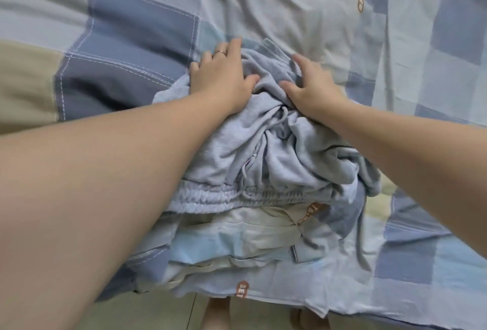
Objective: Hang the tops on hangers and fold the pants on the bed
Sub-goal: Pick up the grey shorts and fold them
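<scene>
Head view. Pants [263, 145] on the bed [131, 26], at its near edge: pale grey-blue sweat cloth, heaped and deeply creased, not yet folded. Elastic waistband [210, 197] towards the viewer, roughly straight; drawstring [250, 168] loose across the bunched front. Legs not traceable in the heap.

Left grip [221, 76]: released, fingers fairly straight, palm down, pressing on the far left of the heap where cloth meets sheet; thumb against a ridge of fabric.

Right grip [313, 87]: resting on the far right of the heap, thumb and forefinger laid on the cloth. Other fingers hidden behind the back of the hand, so impossible to tell whether clenched round fabric or merely pressing. A fold of cloth gathered up between the two thumbs.

Darker grey cloth [369, 179] trailing off the right side of the heap; part of the pants or another garment, hard to say. Tiled floor [158, 314] and bare feet [218, 314] below the bed's edge.

Judged from this: folding barely begun, at the stage of spreading and smoothing. Left to do, as far as shown: flatten the pants, lay leg on leg, fold. No tops and no hangers in view, so nothing to say on that half.
</scene>
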Action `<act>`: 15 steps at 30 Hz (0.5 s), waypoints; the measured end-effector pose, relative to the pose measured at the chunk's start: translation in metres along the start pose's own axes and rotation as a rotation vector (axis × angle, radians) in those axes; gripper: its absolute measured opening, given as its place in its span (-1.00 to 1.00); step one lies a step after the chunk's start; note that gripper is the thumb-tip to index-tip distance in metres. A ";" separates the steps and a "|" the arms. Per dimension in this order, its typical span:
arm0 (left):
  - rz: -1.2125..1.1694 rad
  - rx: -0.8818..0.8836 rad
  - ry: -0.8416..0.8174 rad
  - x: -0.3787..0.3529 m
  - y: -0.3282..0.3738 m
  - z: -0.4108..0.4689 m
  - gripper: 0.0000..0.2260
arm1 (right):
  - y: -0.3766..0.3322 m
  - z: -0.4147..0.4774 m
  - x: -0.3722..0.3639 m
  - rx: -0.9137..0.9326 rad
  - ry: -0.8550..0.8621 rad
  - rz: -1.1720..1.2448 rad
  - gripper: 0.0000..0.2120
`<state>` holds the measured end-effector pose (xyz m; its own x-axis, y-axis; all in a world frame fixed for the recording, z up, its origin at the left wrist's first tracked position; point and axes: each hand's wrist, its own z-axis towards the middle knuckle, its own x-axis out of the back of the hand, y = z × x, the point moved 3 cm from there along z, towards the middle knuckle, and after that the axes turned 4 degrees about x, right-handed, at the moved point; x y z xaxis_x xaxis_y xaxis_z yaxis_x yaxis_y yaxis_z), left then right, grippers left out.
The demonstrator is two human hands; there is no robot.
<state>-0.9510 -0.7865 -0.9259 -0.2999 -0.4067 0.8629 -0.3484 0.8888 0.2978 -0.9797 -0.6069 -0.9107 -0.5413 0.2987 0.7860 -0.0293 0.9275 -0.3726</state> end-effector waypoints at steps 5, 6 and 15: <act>-0.006 -0.060 -0.080 -0.011 -0.001 -0.018 -0.65 | -0.003 0.000 -0.007 -0.068 0.004 0.240 -0.54; -0.011 -0.079 -0.082 -0.012 0.001 -0.029 -0.70 | -0.005 -0.006 -0.006 -0.090 -0.009 0.299 -0.61; -0.117 -0.020 -0.201 0.012 0.021 -0.156 -0.80 | -0.001 -0.108 0.049 -0.173 -0.242 0.675 -0.82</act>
<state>-0.8236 -0.7397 -0.8454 -0.4299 -0.5393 0.7242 -0.3739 0.8364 0.4009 -0.9152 -0.5687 -0.8182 -0.5654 0.7776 0.2752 0.4981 0.5878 -0.6375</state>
